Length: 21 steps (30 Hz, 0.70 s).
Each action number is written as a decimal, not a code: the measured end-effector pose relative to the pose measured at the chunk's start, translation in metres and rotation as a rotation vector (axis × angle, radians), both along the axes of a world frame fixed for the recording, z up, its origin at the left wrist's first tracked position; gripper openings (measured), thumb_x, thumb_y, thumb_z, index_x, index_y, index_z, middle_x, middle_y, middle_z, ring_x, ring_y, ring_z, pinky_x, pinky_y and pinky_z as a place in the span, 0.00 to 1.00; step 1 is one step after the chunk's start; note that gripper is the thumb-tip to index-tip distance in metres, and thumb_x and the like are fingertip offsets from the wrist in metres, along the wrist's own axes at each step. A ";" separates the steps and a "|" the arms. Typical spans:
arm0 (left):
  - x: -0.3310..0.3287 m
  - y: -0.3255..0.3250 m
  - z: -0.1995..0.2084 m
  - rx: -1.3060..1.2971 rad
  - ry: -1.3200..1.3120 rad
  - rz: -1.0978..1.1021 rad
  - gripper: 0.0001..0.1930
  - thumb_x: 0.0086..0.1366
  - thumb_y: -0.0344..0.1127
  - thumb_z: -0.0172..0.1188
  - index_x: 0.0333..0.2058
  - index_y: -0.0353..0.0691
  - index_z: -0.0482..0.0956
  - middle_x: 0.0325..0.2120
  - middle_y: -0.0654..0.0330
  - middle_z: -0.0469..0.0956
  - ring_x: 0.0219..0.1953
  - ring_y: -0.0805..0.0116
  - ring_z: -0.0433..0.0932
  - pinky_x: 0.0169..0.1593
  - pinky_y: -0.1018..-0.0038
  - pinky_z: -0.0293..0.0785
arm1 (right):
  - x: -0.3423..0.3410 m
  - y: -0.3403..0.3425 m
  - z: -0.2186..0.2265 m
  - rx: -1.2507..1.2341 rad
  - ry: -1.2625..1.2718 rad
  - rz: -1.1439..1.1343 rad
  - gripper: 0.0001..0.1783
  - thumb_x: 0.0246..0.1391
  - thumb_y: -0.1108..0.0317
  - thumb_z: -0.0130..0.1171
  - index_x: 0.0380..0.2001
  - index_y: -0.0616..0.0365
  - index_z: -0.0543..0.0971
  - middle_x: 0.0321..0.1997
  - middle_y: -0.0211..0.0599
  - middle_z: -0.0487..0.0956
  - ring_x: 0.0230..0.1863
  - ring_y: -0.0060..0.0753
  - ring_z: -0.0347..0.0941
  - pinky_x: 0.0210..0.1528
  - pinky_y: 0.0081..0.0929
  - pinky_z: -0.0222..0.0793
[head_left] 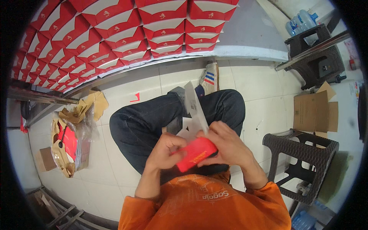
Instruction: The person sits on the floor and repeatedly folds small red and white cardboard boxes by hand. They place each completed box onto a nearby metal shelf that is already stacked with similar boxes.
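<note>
Overhead, rows of folded red-and-white boxes crowd the long surface in front of the seated person. Nearer, a dark woven stool stands at their right, a flattened brown carton beyond it, and a clear bag of scraps lies on the floor at their left. Above the lap, both hands grip a flat red-and-white box blank. Its long axis runs away from the body, white flap pointing forward. The left hand pinches the red near edge; the right hand is closed over the fold, equally close.
</note>
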State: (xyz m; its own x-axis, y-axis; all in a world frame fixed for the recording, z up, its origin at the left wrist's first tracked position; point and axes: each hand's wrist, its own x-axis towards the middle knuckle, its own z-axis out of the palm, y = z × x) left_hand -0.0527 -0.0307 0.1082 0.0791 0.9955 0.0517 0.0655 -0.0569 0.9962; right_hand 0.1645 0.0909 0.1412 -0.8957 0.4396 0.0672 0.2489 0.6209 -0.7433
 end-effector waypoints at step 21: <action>0.013 -0.023 -0.025 -0.467 -0.309 -0.157 0.04 0.62 0.27 0.63 0.34 0.33 0.84 0.27 0.62 0.82 0.30 0.77 0.76 0.37 0.77 0.73 | 0.002 -0.013 0.015 0.080 0.060 -0.027 0.14 0.40 0.66 0.71 0.34 0.48 0.81 0.41 0.31 0.74 0.53 0.45 0.68 0.61 0.48 0.55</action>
